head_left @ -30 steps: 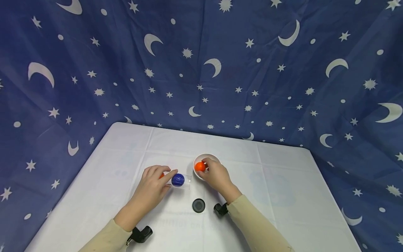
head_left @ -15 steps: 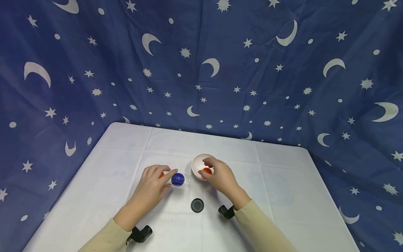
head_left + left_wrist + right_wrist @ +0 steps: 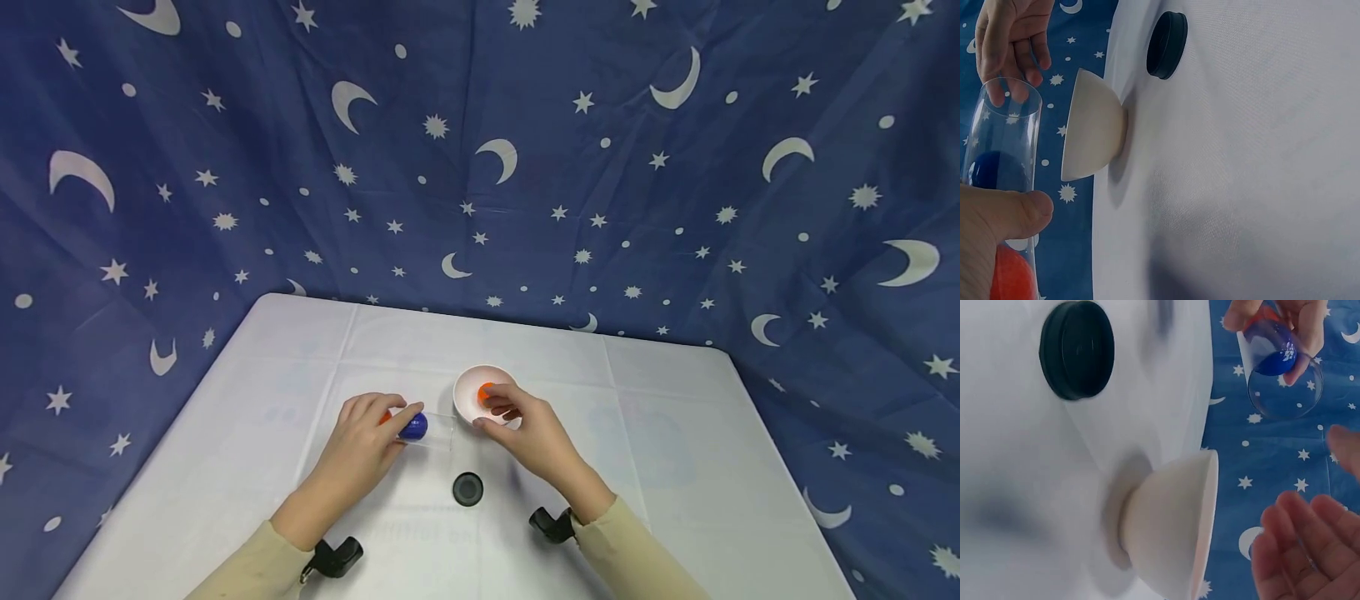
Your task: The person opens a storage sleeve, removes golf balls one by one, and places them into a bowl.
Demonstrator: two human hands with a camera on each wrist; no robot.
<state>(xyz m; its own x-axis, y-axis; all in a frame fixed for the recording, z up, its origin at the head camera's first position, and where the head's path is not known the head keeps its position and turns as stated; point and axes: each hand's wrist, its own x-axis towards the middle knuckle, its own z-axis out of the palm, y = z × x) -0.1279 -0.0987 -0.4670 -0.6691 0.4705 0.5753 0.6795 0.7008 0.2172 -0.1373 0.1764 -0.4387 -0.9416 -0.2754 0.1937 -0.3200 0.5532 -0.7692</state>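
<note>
Beneath the loosely spread, empty right hand (image 3: 531, 427), an orange ball (image 3: 484, 392) sits in the bowl (image 3: 467, 400); the left hand (image 3: 362, 437) grips the clear tube (image 3: 438, 431), whose blue ball (image 3: 415, 427) could roll out if tilted mouth-down.

no readable text, label, brand or number in any view. faint row of letter-like marks (image 3: 427, 518) on white tablecloth (image 3: 675, 417) in head view (too pale, blurred).
</note>
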